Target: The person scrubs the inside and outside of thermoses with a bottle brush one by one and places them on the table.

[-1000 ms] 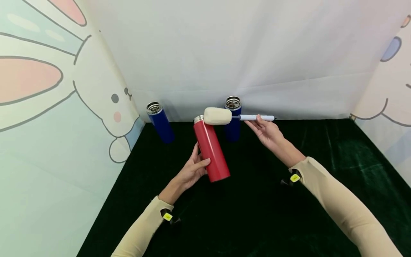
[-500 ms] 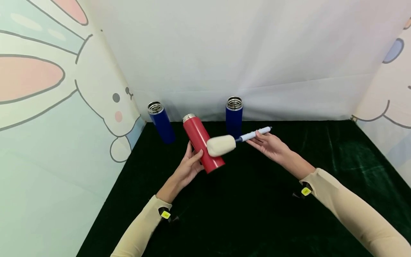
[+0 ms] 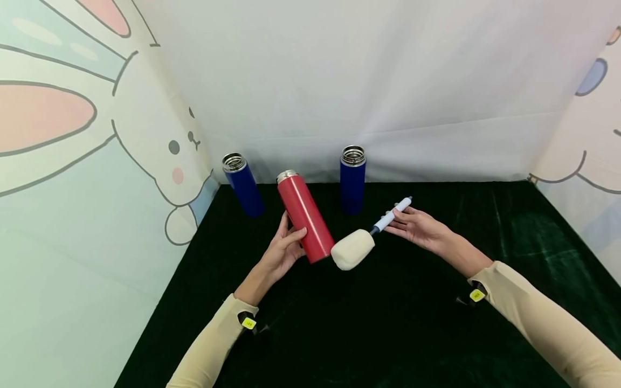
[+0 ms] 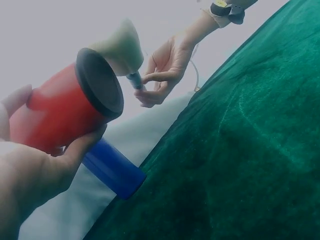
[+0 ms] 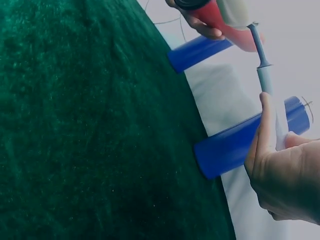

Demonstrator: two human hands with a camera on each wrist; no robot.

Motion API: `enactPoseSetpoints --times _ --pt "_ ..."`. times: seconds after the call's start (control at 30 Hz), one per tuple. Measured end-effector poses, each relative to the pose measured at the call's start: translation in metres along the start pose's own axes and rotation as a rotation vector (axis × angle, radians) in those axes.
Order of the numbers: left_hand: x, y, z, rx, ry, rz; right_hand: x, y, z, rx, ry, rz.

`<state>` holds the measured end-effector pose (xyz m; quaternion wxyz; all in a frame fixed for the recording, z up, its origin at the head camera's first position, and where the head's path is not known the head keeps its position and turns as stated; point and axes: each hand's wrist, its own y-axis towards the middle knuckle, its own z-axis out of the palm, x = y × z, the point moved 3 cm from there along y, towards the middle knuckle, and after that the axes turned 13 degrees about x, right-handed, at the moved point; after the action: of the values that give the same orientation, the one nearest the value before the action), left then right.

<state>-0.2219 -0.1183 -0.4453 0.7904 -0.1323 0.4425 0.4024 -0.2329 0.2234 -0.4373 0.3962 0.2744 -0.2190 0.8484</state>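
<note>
My left hand [image 3: 282, 253] grips a red thermos bottle [image 3: 305, 215] around its lower half and holds it in the air, its steel mouth tilted up and to the left. In the left wrist view the dark base of the red bottle [image 4: 100, 84] faces the camera. My right hand [image 3: 419, 230] pinches the pale handle of a bottle brush [image 3: 394, 213] between thumb and fingers. The brush's cream sponge head [image 3: 353, 250] points down and left, right beside the red bottle's base; whether they touch I cannot tell.
Two lidless blue thermos bottles stand at the back of the dark green cloth [image 3: 388, 323]: one blue bottle [image 3: 245, 188] on the left, another blue bottle [image 3: 352, 183] near the middle. A white curtain [image 3: 436, 81] hangs behind them, and rabbit-print panels [image 3: 145, 161] flank the sides.
The sponge head has swept down along the red bottle from its mouth to its base. My right hand has shifted right and down. The red bottle has moved slightly left.
</note>
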Motion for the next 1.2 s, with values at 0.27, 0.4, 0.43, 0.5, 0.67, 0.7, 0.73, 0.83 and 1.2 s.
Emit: enactPoseSetpoints --times 0.27,0.4,0.43,0.5,0.67,0.7,0.73,0.83,1.2 --pt "-0.001 -0.004 0.003 0.01 -0.004 -0.042 0.009 0.011 0.005 -0.018 0.106 -0.008" --pt "-0.001 -0.005 0.007 0.043 0.038 -0.05 0.017 0.021 0.014 -0.063 0.221 -0.054" --pt "0.0 -0.005 0.007 0.049 0.049 -0.046 0.019 0.024 0.016 -0.074 0.245 -0.07" --pt "0.0 -0.005 0.008 0.049 0.068 -0.037 0.022 0.029 0.023 -0.085 0.274 -0.1" --pt "0.001 -0.008 0.006 -0.008 0.074 -0.024 0.024 0.04 0.037 -0.098 0.31 -0.154" --pt "0.001 -0.009 0.005 -0.014 0.072 -0.026 0.024 0.042 0.039 -0.099 0.32 -0.164" --pt "0.001 -0.009 0.005 -0.013 0.07 -0.029 0.025 0.043 0.04 -0.104 0.329 -0.175" --pt "0.001 -0.01 0.007 0.009 0.086 -0.05 0.027 0.047 0.045 -0.125 0.361 -0.214" --pt "0.003 -0.011 0.008 0.023 0.157 -0.072 0.023 0.055 0.05 -0.137 0.391 -0.257"
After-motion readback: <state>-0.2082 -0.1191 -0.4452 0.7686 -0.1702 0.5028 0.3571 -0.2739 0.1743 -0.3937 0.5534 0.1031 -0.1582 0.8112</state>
